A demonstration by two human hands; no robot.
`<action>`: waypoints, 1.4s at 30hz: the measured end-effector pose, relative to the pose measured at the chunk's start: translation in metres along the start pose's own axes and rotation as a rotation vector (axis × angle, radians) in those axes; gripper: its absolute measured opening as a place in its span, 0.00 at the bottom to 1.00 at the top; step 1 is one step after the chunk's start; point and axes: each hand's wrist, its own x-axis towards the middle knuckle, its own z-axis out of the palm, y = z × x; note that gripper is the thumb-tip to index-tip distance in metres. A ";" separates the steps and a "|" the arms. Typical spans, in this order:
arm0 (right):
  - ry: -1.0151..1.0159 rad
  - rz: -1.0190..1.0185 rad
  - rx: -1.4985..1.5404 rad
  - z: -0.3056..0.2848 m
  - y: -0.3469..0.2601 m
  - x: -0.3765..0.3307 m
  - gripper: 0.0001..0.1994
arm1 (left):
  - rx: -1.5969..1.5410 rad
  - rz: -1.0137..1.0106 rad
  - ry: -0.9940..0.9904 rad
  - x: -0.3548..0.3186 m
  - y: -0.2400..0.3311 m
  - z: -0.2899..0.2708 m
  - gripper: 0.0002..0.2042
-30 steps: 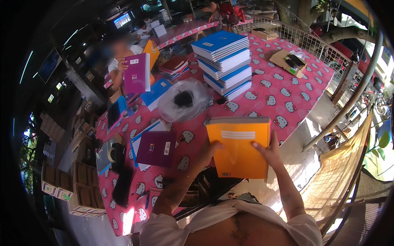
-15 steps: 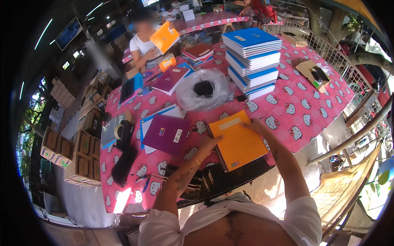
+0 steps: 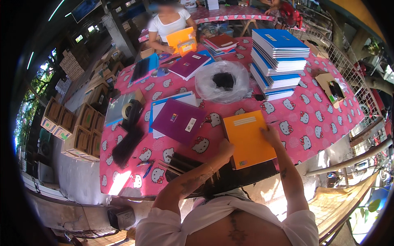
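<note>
We see an orange notebook (image 3: 249,141) at the bench's (image 3: 328,115) near edge, right of middle, white label toward the far edge, lower end over a black panel (image 3: 258,175); can't tell if it lies fully flat. Right hand (image 3: 271,136) grasps its right side, thumb on the cover. Left hand (image 3: 225,149) is at the spiral side, fingers curled; we can't tell whether it grips.

Left of it, we have a purple notebook (image 3: 178,121), set askew on white and blue sheets (image 3: 184,98). Toward the bench's left edge: tape roll (image 3: 127,110), dark bundle (image 3: 127,147); pens (image 3: 147,167) nearer the near-left corner. Mid-bench, we note a clear plastic bundle (image 3: 204,84) around a black centre, just beside a tall stack of blue notebooks (image 3: 279,63), spirals showing. Cardboard tray (image 3: 326,88) by the right edge.

Toward the far edge, second purple notebook (image 3: 191,64) and a reddish-brown pile (image 3: 221,41). Beyond that edge, we see a co-worker in a white top (image 3: 170,24) holding an orange cover (image 3: 180,37). Cartons (image 3: 82,135) stand on the floor off the left edge.
</note>
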 end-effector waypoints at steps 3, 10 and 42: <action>0.051 -0.036 0.079 0.006 0.012 0.007 0.31 | 0.242 0.126 0.158 0.002 0.004 -0.030 0.23; 0.224 -0.485 0.359 0.044 -0.094 -0.039 0.32 | 1.282 0.858 0.301 -0.055 0.047 -0.239 0.34; -0.419 -0.413 1.083 0.059 -0.240 -0.210 0.15 | 0.312 1.021 0.128 -0.147 0.072 -0.316 0.32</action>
